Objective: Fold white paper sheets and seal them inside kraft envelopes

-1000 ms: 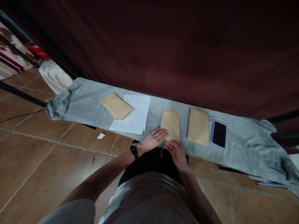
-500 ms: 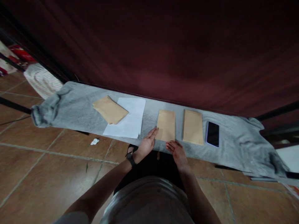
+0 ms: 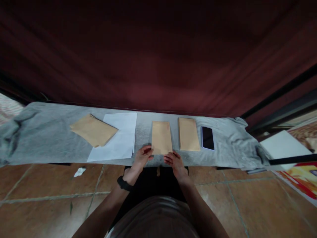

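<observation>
We have a flat, rectangular tan paper envelope [image 3: 161, 137] on the grey-cloth-covered counter [image 3: 49, 138]. Our bare left hand [image 3: 143, 158] meets its near left corner and our bare right hand [image 3: 175, 162] its near right one; fingers are curled, but we cannot tell whether either grip pinches the paper or merely rests against it. Uneven pressure, we judge, could crease those corners or skew the envelope on soft cloth. Just right of the envelope sits a neat stack of tan paper envelopes [image 3: 189, 134], which a sideways slip could nudge; beyond it, a black-screened, lilac-edged phone [image 3: 208, 138]. Left of the envelope, white paper sheets [image 3: 122, 138] lie partly under fanned tan paper envelopes [image 3: 94, 130].
</observation>
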Demonstrator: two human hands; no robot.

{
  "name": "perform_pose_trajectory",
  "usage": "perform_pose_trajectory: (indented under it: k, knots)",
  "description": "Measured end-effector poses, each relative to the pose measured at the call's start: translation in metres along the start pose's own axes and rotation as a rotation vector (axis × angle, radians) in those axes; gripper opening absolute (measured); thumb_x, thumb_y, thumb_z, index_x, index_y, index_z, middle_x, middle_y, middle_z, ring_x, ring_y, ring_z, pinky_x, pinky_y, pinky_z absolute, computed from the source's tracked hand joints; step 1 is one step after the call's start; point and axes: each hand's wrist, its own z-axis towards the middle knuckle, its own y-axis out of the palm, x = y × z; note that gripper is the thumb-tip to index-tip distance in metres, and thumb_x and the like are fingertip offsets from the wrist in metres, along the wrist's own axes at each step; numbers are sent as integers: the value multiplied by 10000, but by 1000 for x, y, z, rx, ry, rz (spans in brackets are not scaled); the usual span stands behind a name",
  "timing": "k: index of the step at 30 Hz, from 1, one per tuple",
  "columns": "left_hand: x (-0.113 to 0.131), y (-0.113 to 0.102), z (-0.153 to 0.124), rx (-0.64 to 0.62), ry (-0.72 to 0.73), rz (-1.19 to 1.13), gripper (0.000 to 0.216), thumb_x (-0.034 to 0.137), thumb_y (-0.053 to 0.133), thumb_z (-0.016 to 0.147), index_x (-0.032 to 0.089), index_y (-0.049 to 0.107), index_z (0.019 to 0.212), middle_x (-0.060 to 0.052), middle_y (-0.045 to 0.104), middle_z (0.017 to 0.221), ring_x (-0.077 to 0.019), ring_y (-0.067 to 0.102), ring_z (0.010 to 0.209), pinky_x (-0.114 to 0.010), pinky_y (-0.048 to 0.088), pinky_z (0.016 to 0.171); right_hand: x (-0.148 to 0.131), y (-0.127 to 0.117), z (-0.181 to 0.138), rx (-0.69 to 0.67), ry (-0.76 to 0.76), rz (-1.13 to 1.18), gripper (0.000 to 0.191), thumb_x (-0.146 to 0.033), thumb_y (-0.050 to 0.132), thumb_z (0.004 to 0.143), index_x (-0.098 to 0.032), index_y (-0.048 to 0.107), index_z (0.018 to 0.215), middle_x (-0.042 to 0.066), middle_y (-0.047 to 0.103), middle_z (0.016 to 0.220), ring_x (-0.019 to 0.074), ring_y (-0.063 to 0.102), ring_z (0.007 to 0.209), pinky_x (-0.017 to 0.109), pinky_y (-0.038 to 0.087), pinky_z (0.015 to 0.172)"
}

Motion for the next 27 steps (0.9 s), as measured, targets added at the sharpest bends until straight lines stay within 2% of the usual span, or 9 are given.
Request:
perform_pose_trajectory:
  k: [3,8,12,15,18,21,24,27]
  knots:
    - [1,3,-1,-77,-36,-65,457,351,912,532,160,708,894,-39,733,775,-193,722,704,-290,596,662,-1,2,-1,-27,25,78,292,-353,856,679,-211,643,818,35,773,778,183,740,708,277,599,651]
    - [-4,13,-7,-133,29,-84,493,380,919,506,150,694,880,-54,758,846,-226,734,798,-353,600,792,0,10,-5,-59,84,136,291,-335,881,658,-184,668,785,30,761,741,181,741,713,272,606,668]
    - [-2,23,-13,-201,37,-2,502,441,884,602,173,690,980,-55,771,899,-257,740,887,-377,591,838,-8,17,-7,-33,5,118,282,-333,895,616,-186,678,718,-3,726,664,160,718,643,247,596,630]
    - [1,25,-13,-241,36,50,539,497,859,636,196,689,1049,-64,774,926,-260,746,917,-378,596,835,-28,15,-6,14,-106,95,285,-363,891,613,-197,672,689,-3,719,643,169,706,612,259,594,600]
    - [0,20,-9,-229,59,74,563,538,859,620,188,705,1033,-79,773,932,-255,745,908,-363,600,815,-56,2,-3,39,-163,136,304,-361,898,613,-193,656,683,5,724,650,170,714,631,259,603,626]
    - [-4,12,-5,-182,68,73,568,559,872,583,175,718,971,-78,767,887,-243,745,850,-352,603,780,-79,-23,1,94,-198,156,312,-344,911,608,-188,652,683,11,730,667,158,724,649,232,608,637]
    - [-8,5,-3,-163,70,76,565,573,867,585,166,726,951,-76,763,874,-231,742,824,-349,604,780,-89,-52,7,163,-201,139,310,-299,926,597,-179,672,728,23,737,684,156,730,653,218,614,624]
    - [-11,3,-4,-164,72,79,568,579,859,594,159,728,954,-80,763,880,-226,739,826,-352,603,794,-86,-73,11,211,-189,95,295,-284,918,624,-185,662,733,31,742,694,177,743,669,244,626,622]
